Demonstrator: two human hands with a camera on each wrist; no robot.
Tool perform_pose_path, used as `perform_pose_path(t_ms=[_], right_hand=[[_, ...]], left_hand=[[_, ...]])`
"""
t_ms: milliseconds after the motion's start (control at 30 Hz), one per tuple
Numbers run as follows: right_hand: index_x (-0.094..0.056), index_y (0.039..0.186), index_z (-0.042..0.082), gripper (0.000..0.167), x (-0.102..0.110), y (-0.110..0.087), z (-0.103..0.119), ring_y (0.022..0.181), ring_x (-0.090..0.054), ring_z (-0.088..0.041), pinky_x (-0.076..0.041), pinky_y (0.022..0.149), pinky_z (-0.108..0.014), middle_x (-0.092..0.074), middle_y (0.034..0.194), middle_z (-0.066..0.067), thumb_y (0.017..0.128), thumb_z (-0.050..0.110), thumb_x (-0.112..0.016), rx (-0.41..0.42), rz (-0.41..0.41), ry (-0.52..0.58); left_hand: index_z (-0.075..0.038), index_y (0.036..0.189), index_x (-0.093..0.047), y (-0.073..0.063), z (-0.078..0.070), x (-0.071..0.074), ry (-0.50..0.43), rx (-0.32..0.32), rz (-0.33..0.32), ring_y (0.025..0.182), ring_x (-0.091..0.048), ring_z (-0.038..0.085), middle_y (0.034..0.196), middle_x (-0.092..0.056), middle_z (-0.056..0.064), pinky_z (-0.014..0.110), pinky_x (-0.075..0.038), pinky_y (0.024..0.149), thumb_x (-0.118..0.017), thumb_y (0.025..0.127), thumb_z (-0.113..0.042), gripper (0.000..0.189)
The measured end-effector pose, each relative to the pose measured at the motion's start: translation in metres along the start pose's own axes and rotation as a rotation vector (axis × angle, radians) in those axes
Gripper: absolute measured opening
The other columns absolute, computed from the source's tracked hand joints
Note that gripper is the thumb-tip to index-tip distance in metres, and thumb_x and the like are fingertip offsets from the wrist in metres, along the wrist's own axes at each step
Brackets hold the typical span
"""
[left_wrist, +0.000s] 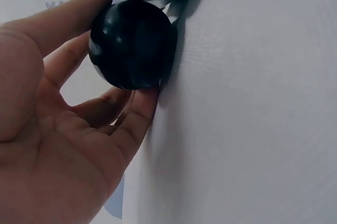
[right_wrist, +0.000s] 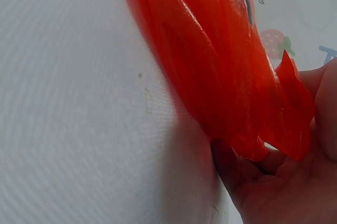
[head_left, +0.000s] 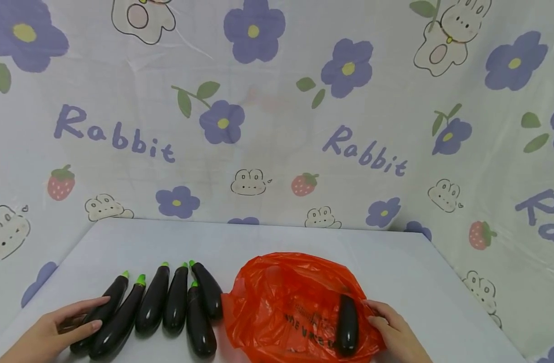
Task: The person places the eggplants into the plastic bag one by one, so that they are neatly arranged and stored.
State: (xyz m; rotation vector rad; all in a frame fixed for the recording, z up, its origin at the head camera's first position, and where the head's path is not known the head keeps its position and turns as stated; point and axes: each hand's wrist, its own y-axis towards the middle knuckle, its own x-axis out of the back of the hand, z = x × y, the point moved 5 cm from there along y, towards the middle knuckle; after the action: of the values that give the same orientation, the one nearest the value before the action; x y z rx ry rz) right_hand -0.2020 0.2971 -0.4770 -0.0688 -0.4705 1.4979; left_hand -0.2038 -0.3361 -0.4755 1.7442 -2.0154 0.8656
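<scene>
At the left end of a row of dark, glossy eggplants, my left hand [head_left: 61, 325] grips the outermost eggplant [head_left: 115, 293], which lies on the table. Thumb and fingers stand on either side of the rounded end of this eggplant [left_wrist: 131, 45] in the left wrist view. A red plastic bag [head_left: 263, 297] lies spread with its mouth open, and one eggplant [head_left: 348, 325] rests inside on its right side. My right hand [head_left: 397, 330] pinches the bag's right edge; in the right wrist view the gathered red plastic [right_wrist: 221, 76] runs into the fingers.
Several more eggplants with green stem ends, among them a middle one [head_left: 152, 302], lie between my left hand and the bag. They rest on a white table [head_left: 168, 237]. Behind and beside it hangs a curtain [head_left: 268, 151] printed with rabbits and flowers.
</scene>
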Motion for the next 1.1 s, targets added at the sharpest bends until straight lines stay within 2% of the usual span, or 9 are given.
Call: perform_pose_path(t_ms=[200,400,500,567,700,733,800,933,1100], right_hand=[[-0.044,0.142,0.004,0.041,-0.001,-0.001,-0.001,0.112,-0.052,-0.036,-0.055,0.081,-0.051,-0.042,0.142,-0.022,0.103,0.015,-0.045,0.003,0.003,-0.049],[-0.044,0.142,0.004,0.04,-0.006,-0.001,0.003,0.108,-0.053,-0.035,-0.055,0.08,-0.051,-0.041,0.142,-0.02,0.103,0.015,-0.044,0.005,0.027,0.044],[-0.043,0.143,0.004,0.041,-0.008,-0.001,0.003,0.11,-0.053,-0.036,-0.055,0.08,-0.051,-0.04,0.143,-0.021,0.103,0.014,-0.044,0.003,0.03,0.049],[-0.044,0.142,0.004,0.041,-0.007,-0.001,0.003,0.11,-0.053,-0.036,-0.055,0.08,-0.051,-0.041,0.142,-0.021,0.103,0.013,-0.044,0.01,0.017,0.002],[-0.046,0.141,0.004,0.04,-0.004,-0.001,0.003,0.112,-0.054,-0.035,-0.054,0.083,-0.051,-0.044,0.141,-0.021,0.102,0.013,-0.044,0.027,-0.01,-0.107],[-0.046,0.141,0.004,0.04,-0.003,-0.001,0.003,0.111,-0.054,-0.034,-0.054,0.084,-0.05,-0.044,0.14,-0.021,0.102,0.013,-0.044,0.031,-0.014,-0.118],[-0.046,0.142,0.004,0.04,-0.003,-0.001,0.003,0.112,-0.053,-0.035,-0.054,0.083,-0.051,-0.044,0.141,-0.021,0.102,0.013,-0.044,0.027,-0.008,-0.099],[-0.044,0.143,0.004,0.041,-0.002,0.0,0.003,0.112,-0.052,-0.037,-0.055,0.08,-0.052,-0.042,0.142,-0.022,0.103,0.013,-0.044,0.01,0.004,-0.035],[-0.044,0.142,0.004,0.041,0.0,0.001,0.002,0.113,-0.052,-0.037,-0.055,0.081,-0.052,-0.042,0.142,-0.022,0.103,0.014,-0.044,0.008,-0.002,-0.069]], left_hand=[[-0.002,0.151,-0.036,-0.003,0.004,0.002,-0.026,0.008,-0.026,0.123,-0.044,0.054,0.147,-0.032,0.036,0.049,-0.052,0.088,-0.063,0.092,-0.052,0.082],[-0.01,0.157,-0.022,-0.004,0.009,0.013,-0.048,0.062,-0.091,0.131,-0.032,0.056,0.152,-0.025,0.032,0.061,-0.042,0.095,-0.057,0.089,-0.065,0.094],[-0.015,0.158,-0.017,-0.006,0.01,0.019,-0.122,0.075,-0.147,0.132,-0.021,0.061,0.155,-0.017,0.029,0.068,-0.035,0.096,-0.055,0.089,-0.066,0.094],[-0.018,0.158,-0.017,-0.007,0.011,0.022,-0.176,0.075,-0.207,0.132,-0.019,0.062,0.156,-0.015,0.03,0.071,-0.033,0.095,-0.054,0.091,-0.064,0.09],[-0.029,0.158,-0.019,-0.01,0.014,0.026,-0.341,0.081,-0.315,0.135,-0.02,0.056,0.154,-0.014,0.032,0.066,-0.031,0.098,-0.055,0.095,-0.056,0.078],[-0.032,0.158,-0.018,-0.011,0.014,0.026,-0.383,0.083,-0.33,0.138,-0.022,0.05,0.155,-0.014,0.032,0.064,-0.029,0.1,-0.056,0.095,-0.053,0.076],[-0.035,0.157,-0.018,-0.011,0.013,0.027,-0.488,0.077,-0.327,0.142,-0.016,0.045,0.156,-0.008,0.029,0.061,-0.024,0.103,-0.058,0.096,-0.049,0.074],[-0.036,0.156,-0.022,-0.009,0.011,0.025,-0.598,0.034,-0.28,0.144,-0.01,0.041,0.161,0.001,0.019,0.059,-0.021,0.105,-0.061,0.096,-0.043,0.073],[-0.035,0.156,-0.025,-0.007,0.016,0.023,-0.735,0.013,-0.247,0.144,-0.001,0.041,0.163,0.009,0.003,0.055,-0.016,0.105,-0.063,0.096,-0.039,0.071]])
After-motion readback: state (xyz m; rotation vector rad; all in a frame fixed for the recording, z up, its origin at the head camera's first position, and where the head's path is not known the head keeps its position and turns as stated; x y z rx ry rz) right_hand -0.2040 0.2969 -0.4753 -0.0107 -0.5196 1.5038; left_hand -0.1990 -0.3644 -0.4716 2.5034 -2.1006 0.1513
